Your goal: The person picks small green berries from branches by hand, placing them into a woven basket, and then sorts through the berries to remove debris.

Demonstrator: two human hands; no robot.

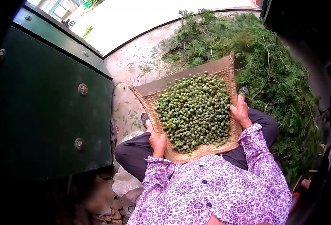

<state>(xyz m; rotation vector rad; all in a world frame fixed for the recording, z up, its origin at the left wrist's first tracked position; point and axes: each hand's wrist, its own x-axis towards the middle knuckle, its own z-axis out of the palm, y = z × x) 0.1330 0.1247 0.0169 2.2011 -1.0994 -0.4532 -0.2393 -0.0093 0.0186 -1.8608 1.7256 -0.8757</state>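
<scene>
A woven winnowing basket (197, 152) rests over my lap, its flat wooden lip (184, 75) pointing away from me. Small round green cones or seed pods (195, 108) are heaped across its middle. On the left rim, my left hand (158, 143) is closed, the fingertips hidden beneath the weave. Gripping the opposite rim is my right hand (241, 113), its fingers likewise partly out of sight under the edge.
Cut evergreen branches (281, 93) lie piled on the ground ahead and to the right. A dark green metal door (49, 101) with round studs stands at left. Near my left knee sits a whitish plastic bag (126, 182), with rubble (115, 213) below it.
</scene>
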